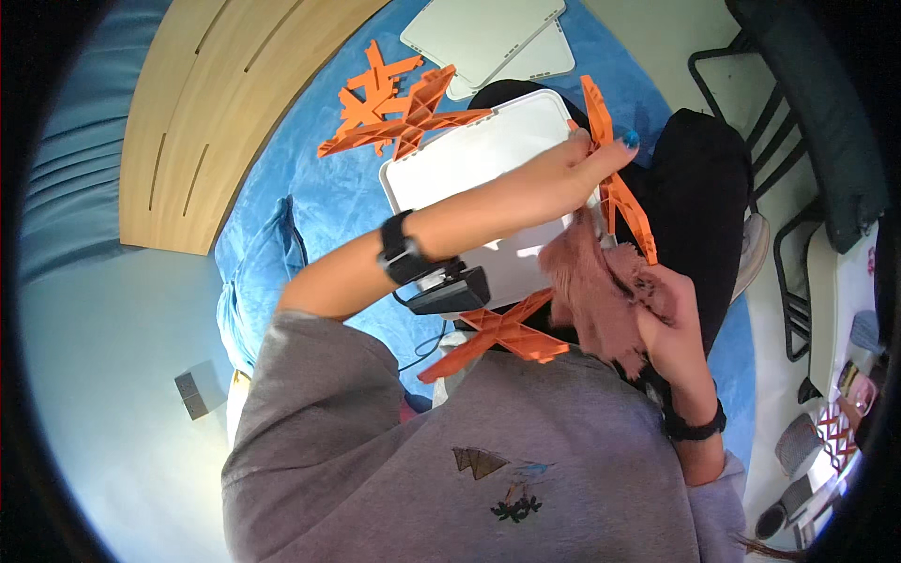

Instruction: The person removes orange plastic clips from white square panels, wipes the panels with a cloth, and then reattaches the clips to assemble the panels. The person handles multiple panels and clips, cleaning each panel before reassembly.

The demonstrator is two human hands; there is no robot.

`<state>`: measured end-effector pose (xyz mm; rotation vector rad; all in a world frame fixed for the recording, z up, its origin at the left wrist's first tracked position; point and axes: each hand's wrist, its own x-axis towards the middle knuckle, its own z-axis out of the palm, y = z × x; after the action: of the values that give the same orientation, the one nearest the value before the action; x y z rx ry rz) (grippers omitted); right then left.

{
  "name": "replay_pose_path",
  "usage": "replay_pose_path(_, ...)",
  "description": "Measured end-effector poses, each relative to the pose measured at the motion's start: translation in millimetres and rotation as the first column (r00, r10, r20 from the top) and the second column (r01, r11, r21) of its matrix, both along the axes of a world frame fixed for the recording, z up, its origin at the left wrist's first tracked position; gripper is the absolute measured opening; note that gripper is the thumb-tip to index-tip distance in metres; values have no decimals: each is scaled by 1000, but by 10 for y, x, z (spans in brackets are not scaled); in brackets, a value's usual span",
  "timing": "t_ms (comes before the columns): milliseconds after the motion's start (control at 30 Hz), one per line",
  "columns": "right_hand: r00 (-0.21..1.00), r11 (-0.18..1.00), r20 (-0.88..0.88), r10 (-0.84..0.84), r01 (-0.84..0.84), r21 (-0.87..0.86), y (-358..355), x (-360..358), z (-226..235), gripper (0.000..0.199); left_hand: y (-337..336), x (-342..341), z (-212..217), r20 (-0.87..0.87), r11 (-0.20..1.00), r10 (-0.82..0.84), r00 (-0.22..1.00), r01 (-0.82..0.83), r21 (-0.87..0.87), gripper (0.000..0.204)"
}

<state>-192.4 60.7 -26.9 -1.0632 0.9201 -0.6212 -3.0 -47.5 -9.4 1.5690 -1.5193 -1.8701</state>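
No legible txt, labels, brands, nos. or signs on any obj. in head-cam view.

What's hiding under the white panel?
Past the edges of the white panel, black trousers peek out at the far and right sides, with orange pieces around its rim. Whatever lies right underneath can't be seen: the panel covers it.

Bright glare on wht panel (469, 159); edges bent, corners v. dark.

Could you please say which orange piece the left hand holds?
The orange piece right of the white panel, in the left hand; neither hand touches others.
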Motion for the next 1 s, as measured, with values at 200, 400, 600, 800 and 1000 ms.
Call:
replay_pose_path(200, 967, 777, -235, 102, -225, -588, -338, 453, -208, 57, 489, 1279, 401, -124, 935, -12, 992, -33, -354, 37)
replay_pose_path(400, 859, 624, -493, -137, -312, -717, -728, 890, -688, 61, 545, 1955, -724, -230, 252, 826, 515, -701, -667, 13)
replay_pose_path(600, 730, 616, -628, -270, -370, -695, -797, 1133, -924, 76, 446, 1867, -1298, -335, 536, 624, 706, -698, -475, 36)
replay_pose_path(800, 790, 474, -612, -50, -521, -710, -905, 1215, -971, 81, 430, 1749, -1152, -470, 483, 639, 609, -793, -370, 35)
replay_pose_path(1000, 783, 308, -594, 183, -620, -722, -851, 1443, -931, 79, 483, 1687, -1107, -444, 410, 740, 505, -862, -298, 33)
